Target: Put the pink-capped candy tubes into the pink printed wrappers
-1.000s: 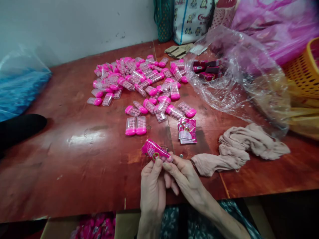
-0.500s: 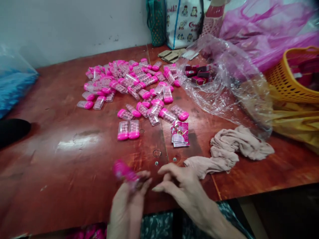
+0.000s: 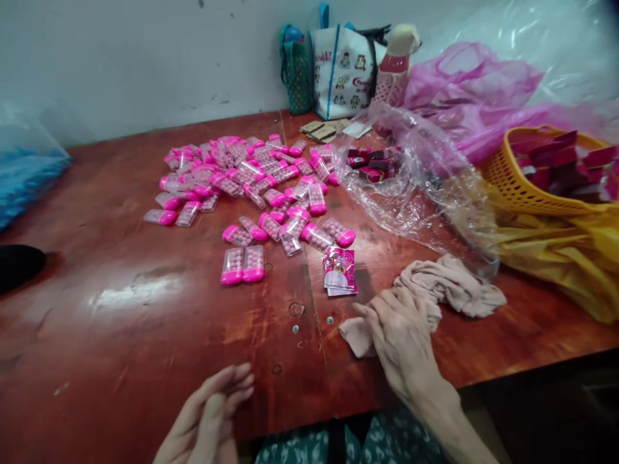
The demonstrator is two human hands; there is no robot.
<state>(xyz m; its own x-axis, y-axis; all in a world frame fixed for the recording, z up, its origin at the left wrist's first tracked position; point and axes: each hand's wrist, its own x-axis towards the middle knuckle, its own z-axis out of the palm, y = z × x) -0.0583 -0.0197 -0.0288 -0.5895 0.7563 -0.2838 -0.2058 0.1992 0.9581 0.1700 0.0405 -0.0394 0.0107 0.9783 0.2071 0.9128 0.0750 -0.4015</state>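
Observation:
My left hand is over the front edge of the table with its fingers apart and nothing in it. On the crumpled beige cloth lies my right hand, fingers bent down; whether they grip the cloth is hidden. Just beyond it is a small stack of pink printed sachets. Two clear cases with pink caps stand side by side to the left of the sachets. Behind them spreads a heap of similar cases filled with small pink balls.
A clear plastic bag with dark red packets lies at the right. Beside it are a yellow basket, a yellow bag and pink bags. A white printed bag stands by the wall. Blue items are at the far left.
The pink-capped case that was in my left hand is gone from it, and that hand is lower and further left. My right hand has moved right and forward onto the cloth. The view has shifted.

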